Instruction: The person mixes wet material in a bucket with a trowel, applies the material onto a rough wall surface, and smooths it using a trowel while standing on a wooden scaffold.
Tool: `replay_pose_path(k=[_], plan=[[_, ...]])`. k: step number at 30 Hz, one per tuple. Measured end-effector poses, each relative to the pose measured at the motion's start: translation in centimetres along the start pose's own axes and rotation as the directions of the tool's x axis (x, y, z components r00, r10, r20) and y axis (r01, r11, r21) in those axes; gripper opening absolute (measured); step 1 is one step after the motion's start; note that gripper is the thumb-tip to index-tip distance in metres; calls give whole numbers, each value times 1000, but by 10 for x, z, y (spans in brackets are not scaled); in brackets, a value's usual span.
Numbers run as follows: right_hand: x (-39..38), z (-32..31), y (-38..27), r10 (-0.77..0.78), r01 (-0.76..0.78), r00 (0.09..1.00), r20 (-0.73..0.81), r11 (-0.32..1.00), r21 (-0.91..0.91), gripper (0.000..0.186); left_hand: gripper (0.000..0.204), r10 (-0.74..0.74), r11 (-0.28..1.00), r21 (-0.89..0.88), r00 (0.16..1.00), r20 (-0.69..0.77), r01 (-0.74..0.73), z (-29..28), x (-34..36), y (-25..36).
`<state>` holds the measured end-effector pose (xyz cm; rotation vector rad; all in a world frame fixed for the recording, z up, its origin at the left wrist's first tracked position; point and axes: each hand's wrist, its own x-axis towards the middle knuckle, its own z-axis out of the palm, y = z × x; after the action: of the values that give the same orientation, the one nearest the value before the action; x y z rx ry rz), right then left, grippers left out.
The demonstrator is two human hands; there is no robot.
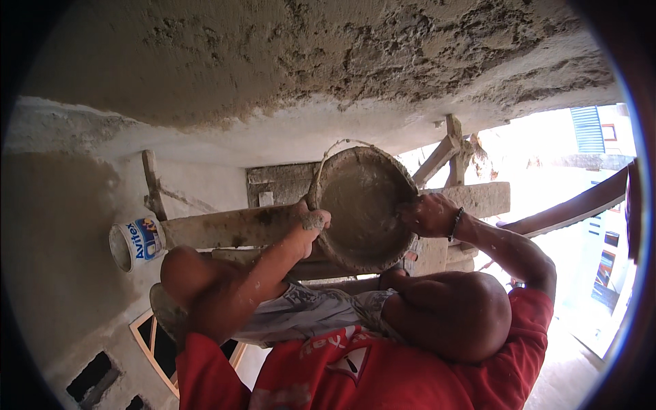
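A round, mortar-crusted bucket (362, 181) is tipped so that its mouth faces me, with wet grey mortar (359, 205) coating its inside. Its thin wire handle (347, 142) arches over the far rim. On the left side of the rim, my left hand (313, 223) is closed around the edge, with grey mortar smeared on its back. My right hand (430, 214), with a dark bracelet at the wrist, is closed at the right rim, its fingers reaching inside. Those fingertips are partly hidden in the shadow there.
Wooden planks (219, 229) run crosswise under the bucket, with my bent knees on the near side. A white-and-blue pail (138, 244) sits at the left plank end. Beyond is a roughly plastered wall (383, 55). Timber braces (444, 154) stand at the right, beside a bright drop-off.
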<state>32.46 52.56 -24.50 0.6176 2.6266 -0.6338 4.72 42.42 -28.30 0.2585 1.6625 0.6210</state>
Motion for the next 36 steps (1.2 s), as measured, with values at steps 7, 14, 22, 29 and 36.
replay_pose_path(k=[7, 14, 22, 29, 36], plan=[[-11, -3, 14, -191, 236, 937, -291, 963, 128, 29, 27, -60, 990, 122, 995, -74, 69, -11, 8, -7], [-23, -106, -9, -142, 223, 937, -320, 946, 234, 39, 36, -106, 992, 65, 994, -36, 108, -27, 15, -27], [35, -152, 48, 0, -3, 1000, 8, 918, 396, 18, 37, -40, 996, 69, 980, -196, 54, -17, -3, -11], [-2, -257, 10, -88, -95, 834, -544, 950, -298, 15, 30, -29, 1000, -10, 995, -93, 28, -28, -18, 3], [-28, -117, -9, 30, -127, 959, -281, 934, -335, 23, 39, 67, 998, 15, 994, 83, -69, -9, -13, 14]])
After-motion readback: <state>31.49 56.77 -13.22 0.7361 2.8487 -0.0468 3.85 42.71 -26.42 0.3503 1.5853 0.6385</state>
